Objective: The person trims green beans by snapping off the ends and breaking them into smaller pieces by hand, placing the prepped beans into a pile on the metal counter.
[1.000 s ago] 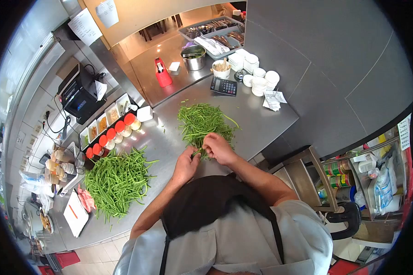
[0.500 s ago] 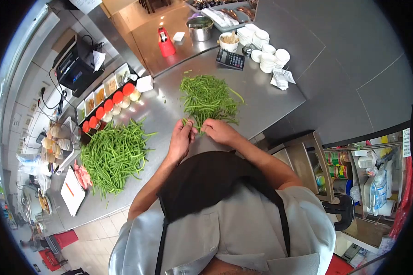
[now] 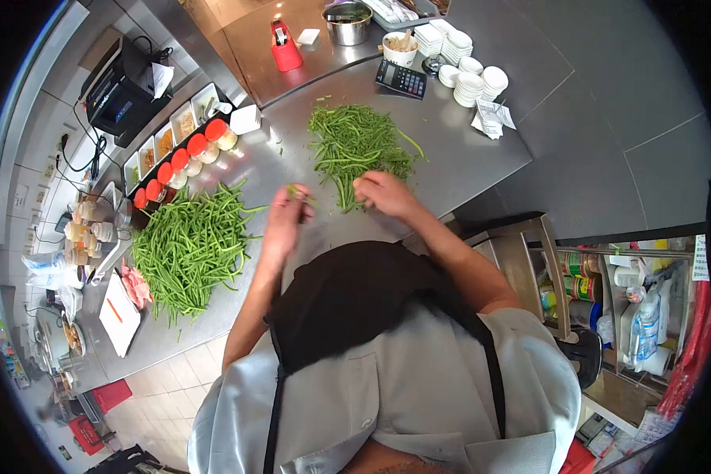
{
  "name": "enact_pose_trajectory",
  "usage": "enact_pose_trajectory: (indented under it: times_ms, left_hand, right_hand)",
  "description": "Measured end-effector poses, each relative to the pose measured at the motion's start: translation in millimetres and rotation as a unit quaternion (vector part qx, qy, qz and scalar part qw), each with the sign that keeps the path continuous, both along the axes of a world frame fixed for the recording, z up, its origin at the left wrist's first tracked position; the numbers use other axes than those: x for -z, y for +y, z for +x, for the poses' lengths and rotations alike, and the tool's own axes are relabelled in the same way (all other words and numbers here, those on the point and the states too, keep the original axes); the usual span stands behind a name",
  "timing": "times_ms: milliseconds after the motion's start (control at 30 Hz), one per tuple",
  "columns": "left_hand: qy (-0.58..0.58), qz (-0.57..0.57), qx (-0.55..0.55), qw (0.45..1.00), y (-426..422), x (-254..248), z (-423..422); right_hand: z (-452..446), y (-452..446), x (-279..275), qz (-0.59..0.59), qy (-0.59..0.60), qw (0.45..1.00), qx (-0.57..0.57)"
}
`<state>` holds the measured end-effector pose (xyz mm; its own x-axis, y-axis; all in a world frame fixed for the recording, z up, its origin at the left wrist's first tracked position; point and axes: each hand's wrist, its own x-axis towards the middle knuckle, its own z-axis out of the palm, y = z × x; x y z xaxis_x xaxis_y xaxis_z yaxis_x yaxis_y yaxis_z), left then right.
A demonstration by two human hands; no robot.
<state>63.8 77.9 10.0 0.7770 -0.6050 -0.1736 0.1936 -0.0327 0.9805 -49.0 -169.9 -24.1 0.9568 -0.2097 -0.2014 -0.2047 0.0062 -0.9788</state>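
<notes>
My left hand (image 3: 287,213) is over the steel counter, between two piles of green beans, its fingers closed on a small piece of green bean. My right hand (image 3: 383,193) has its fingers pinched together at the lower edge of the smaller bean pile (image 3: 355,142); what they hold, if anything, is too small to make out. Short bean pieces lie in that pile, with a few longer ones at its lower end. The larger pile of long green beans (image 3: 193,251) lies to the left of my left hand.
Red-lidded jars (image 3: 188,162) and a tray of small containers (image 3: 166,142) stand behind the larger pile. A calculator (image 3: 400,80), stacked white dishes (image 3: 470,85) and papers (image 3: 493,118) are at the far right. A notepad (image 3: 120,314) lies at the left, a chair (image 3: 529,268) at the right.
My left hand has moved left, away from my right hand and the smaller pile, with a bean piece in its fingers. My right hand stays beside that pile. The view has shifted.
</notes>
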Motion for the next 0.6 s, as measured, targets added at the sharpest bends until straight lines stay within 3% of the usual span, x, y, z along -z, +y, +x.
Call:
enact_pose_trajectory:
  times_ms: [67,100,167,233,267,367,400,467,533,600]
  left_hand:
    - [-0.145,0.085,-0.071,0.983,40,0,28]
    - [-0.200,0.113,-0.116,0.966,62,-1,41]
    - [-0.388,0.264,-0.181,0.864,97,-25,51]
    - [-0.515,0.417,-0.225,0.714,116,-41,48]
    - [-0.537,0.426,-0.242,0.687,121,-41,47]
    - [-0.498,0.390,-0.184,0.752,106,-43,35]
    - [-0.440,0.358,-0.125,0.814,94,-34,31]
    - [-0.385,0.271,-0.060,0.880,56,-7,8]
    - [-0.443,0.290,0.035,0.847,14,13,-9]
    - [-0.434,0.346,0.101,0.826,-26,2,-22]
  right_hand:
    - [-10,-30,-1,-0.298,-0.001,0.954,0.036]
    - [-20,-43,6,-0.332,-0.014,0.942,0.055]
    - [-30,-63,20,-0.402,-0.048,0.910,0.090]
    - [-39,-52,6,-0.456,-0.026,0.887,0.071]
    - [-46,-46,-1,-0.484,-0.016,0.873,0.065]
    - [-51,-19,-10,-0.533,0.017,0.844,0.054]
    - [-50,-13,-11,-0.533,0.020,0.844,0.051]
    - [-42,-8,-9,-0.536,0.021,0.843,0.048]
    - [-31,-8,-11,-0.539,0.022,0.842,0.026]
    - [-19,-13,-13,-0.548,0.016,0.836,0.009]
